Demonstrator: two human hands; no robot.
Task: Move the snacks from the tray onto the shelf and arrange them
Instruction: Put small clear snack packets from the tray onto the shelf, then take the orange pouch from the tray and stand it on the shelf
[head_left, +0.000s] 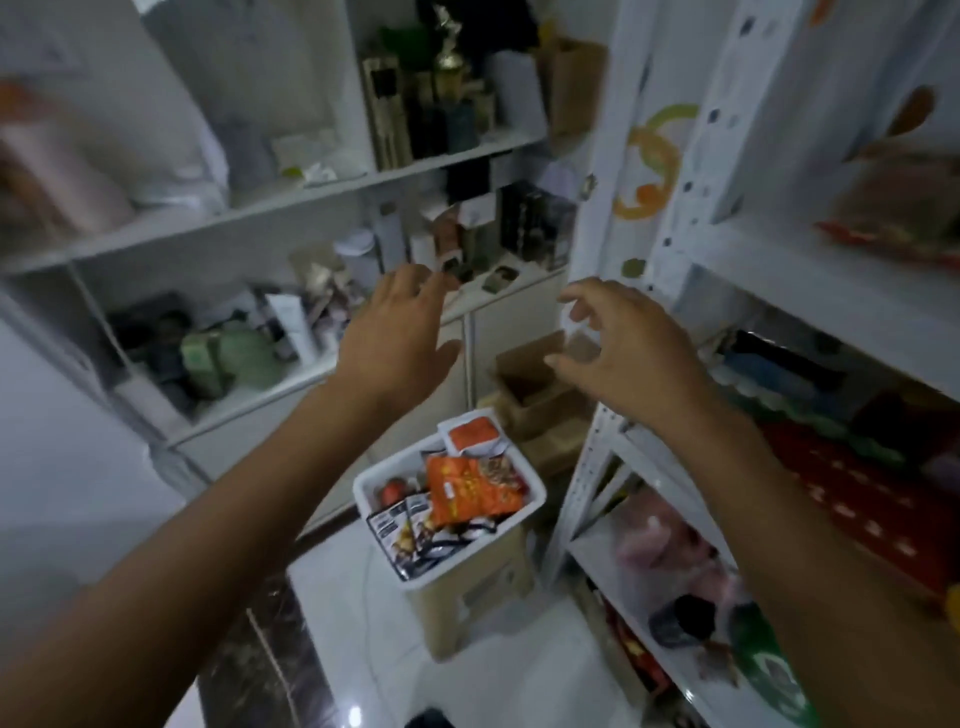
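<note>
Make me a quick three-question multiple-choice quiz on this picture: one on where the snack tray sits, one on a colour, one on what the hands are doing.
1. Where does the tray of snacks sit?
A) on a chair
B) on a beige box on the floor
C) in the person's arms

2. What colour is the big packet lying on top in the tray?
A) blue
B) green
C) orange

3. What do the left hand and the right hand hold?
A) nothing
B) one packet each
C) the tray between them

Answers:
1 B, the tray rests on top of the beige box, which stands on the floor.
2 C, the packet's face is bright orange.
3 A, both hands hover above the tray, touching no packet.
</note>
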